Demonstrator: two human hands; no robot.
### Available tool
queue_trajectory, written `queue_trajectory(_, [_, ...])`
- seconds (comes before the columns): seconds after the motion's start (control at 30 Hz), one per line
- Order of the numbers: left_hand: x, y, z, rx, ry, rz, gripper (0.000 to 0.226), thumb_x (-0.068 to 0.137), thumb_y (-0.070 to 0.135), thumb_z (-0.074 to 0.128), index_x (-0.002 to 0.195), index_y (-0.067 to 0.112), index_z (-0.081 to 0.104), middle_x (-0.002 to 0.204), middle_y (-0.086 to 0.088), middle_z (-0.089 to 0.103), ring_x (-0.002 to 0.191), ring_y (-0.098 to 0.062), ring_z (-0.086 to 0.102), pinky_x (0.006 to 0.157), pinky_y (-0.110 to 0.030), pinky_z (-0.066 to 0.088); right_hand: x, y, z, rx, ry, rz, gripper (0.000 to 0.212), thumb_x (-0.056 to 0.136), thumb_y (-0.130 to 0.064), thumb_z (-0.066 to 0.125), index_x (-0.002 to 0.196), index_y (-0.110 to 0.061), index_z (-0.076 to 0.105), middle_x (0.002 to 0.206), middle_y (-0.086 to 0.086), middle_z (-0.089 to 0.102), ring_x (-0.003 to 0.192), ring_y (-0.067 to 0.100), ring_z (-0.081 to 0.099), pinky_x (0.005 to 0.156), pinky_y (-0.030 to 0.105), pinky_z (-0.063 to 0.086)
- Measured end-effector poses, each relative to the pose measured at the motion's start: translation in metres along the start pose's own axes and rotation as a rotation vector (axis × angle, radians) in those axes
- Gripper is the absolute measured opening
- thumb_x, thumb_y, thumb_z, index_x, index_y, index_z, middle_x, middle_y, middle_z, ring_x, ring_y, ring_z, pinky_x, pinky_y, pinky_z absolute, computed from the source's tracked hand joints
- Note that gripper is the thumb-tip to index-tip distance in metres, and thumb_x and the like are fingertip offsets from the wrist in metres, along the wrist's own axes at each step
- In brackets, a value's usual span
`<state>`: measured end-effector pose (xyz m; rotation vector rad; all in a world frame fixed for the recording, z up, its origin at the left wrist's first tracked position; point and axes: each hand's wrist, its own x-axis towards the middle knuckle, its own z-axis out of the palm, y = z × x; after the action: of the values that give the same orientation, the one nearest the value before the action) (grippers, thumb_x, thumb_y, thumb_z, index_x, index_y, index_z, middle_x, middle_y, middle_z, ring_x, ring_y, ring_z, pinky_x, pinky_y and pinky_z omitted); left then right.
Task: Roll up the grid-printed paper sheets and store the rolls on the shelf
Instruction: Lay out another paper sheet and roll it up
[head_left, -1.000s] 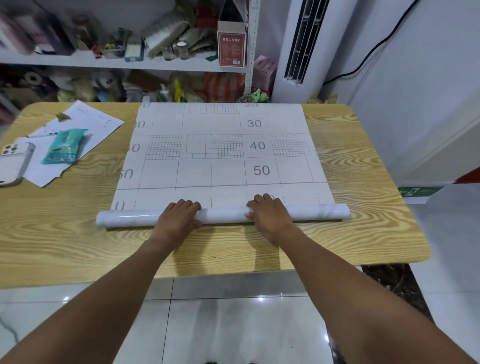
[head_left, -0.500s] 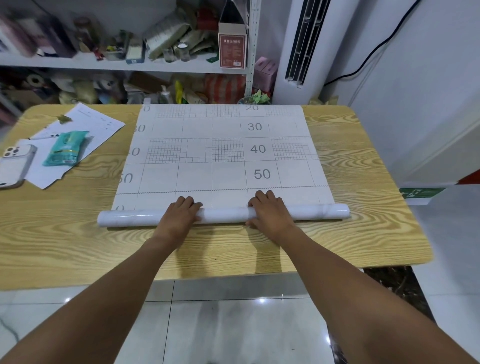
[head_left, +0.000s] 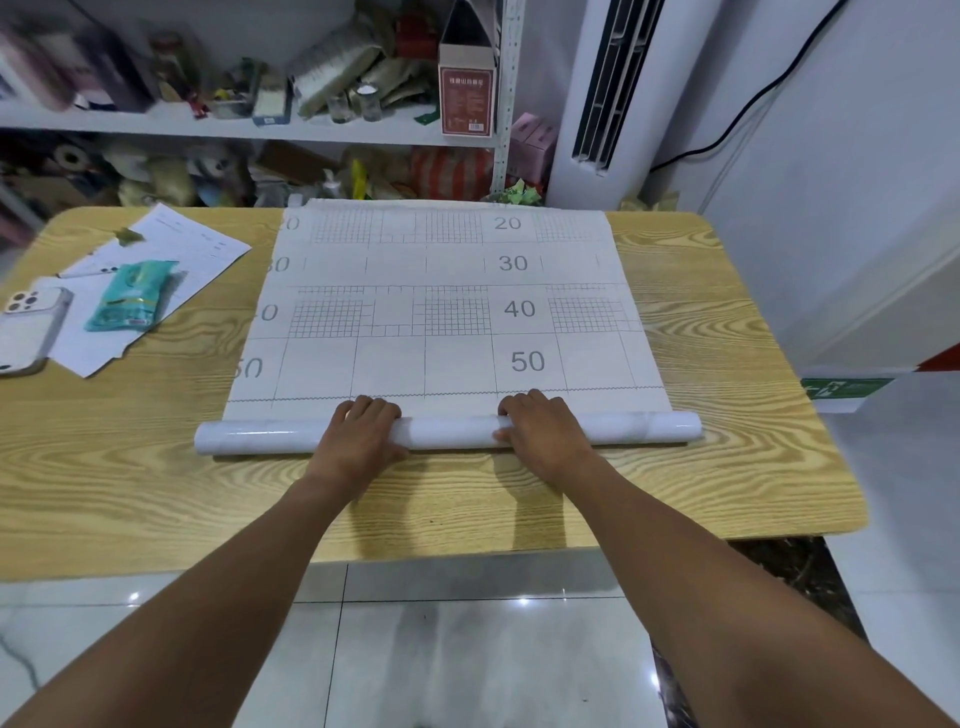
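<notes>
While the roll (head_left: 449, 433) is eased a little nearer the far edge of the surface (head_left: 130, 467), another strip of paper is taken up.
The roll is gripped near its middle by the left hand (head_left: 358, 434) and the right hand (head_left: 540, 431), fingers curled over its top. On the grid-printed sheet (head_left: 447, 312), the part-numeral seen a second ago at the near left corner is now covered. Rows 20 to 50 are still to be wound before the shelf (head_left: 208, 127) is reached.
</notes>
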<state>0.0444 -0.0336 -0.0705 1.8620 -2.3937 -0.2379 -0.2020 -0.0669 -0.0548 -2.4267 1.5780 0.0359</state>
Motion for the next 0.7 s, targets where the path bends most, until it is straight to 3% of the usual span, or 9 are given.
queue_trajectory(0.2, [0.0052, -0.0026, -0.0042, 0.068, -0.01, 0.009, 0.034, 0.079, 0.027, 0.068, 0.103, 0.004, 0.063, 0.103, -0.015, 0.057, 0.099, -0.034, 0.049, 0.09, -0.043, 0.036, 0.0005, -0.0014, 0.0036, -0.079, 0.058, -0.035, 0.032, 0.099, -0.031, 0.04, 0.117, -0.01, 0.056, 0.122, 0.006, 0.051, 0.113, 0.028, 0.042, 0.086, 0.037, 0.035])
queue_trajectory(0.33, [0.0067, -0.0045, -0.003, 0.121, -0.035, 0.021, 0.035, 0.08, 0.02, 0.069, 0.11, 0.004, 0.06, 0.101, -0.014, 0.059, 0.097, -0.034, 0.051, 0.088, -0.044, 0.038, -0.0013, -0.0019, 0.003, -0.114, 0.037, -0.036, 0.046, 0.095, -0.046, 0.041, 0.12, -0.011, 0.055, 0.124, 0.004, 0.048, 0.113, 0.027, 0.041, 0.089, 0.037, 0.036])
queue_trajectory(0.43, [0.0081, -0.0033, -0.001, 0.094, -0.019, -0.007, 0.041, 0.081, 0.019, 0.068, 0.118, 0.007, 0.054, 0.102, -0.011, 0.06, 0.098, -0.033, 0.052, 0.088, -0.044, 0.039, -0.0018, -0.0017, 0.001, -0.071, -0.003, -0.035, 0.059, 0.086, -0.054, 0.052, 0.129, -0.013, 0.048, 0.128, 0.003, 0.045, 0.116, 0.026, 0.039, 0.095, 0.037, 0.035])
queue_trajectory(0.53, [0.0092, -0.0025, 0.0015, 0.055, -0.025, -0.017, 0.03, 0.086, 0.017, 0.06, 0.114, 0.011, 0.05, 0.106, -0.005, 0.058, 0.104, -0.027, 0.047, 0.093, -0.038, 0.032, -0.003, -0.0022, 0.0025, -0.055, 0.015, -0.049, 0.06, 0.085, -0.044, 0.06, 0.135, -0.016, 0.042, 0.129, 0.004, 0.044, 0.115, 0.026, 0.04, 0.096, 0.035, 0.033])
queue_trajectory(0.7, [0.0098, -0.005, 0.0041, 0.015, -0.002, -0.026, 0.019, 0.092, 0.018, 0.051, 0.109, 0.01, 0.052, 0.106, -0.005, 0.059, 0.103, -0.028, 0.045, 0.092, -0.036, 0.029, -0.0032, -0.0036, 0.0048, -0.007, 0.094, -0.009, 0.044, 0.083, -0.031, 0.065, 0.12, -0.013, 0.049, 0.121, 0.009, 0.047, 0.101, 0.027, 0.046, 0.087, 0.035, 0.038])
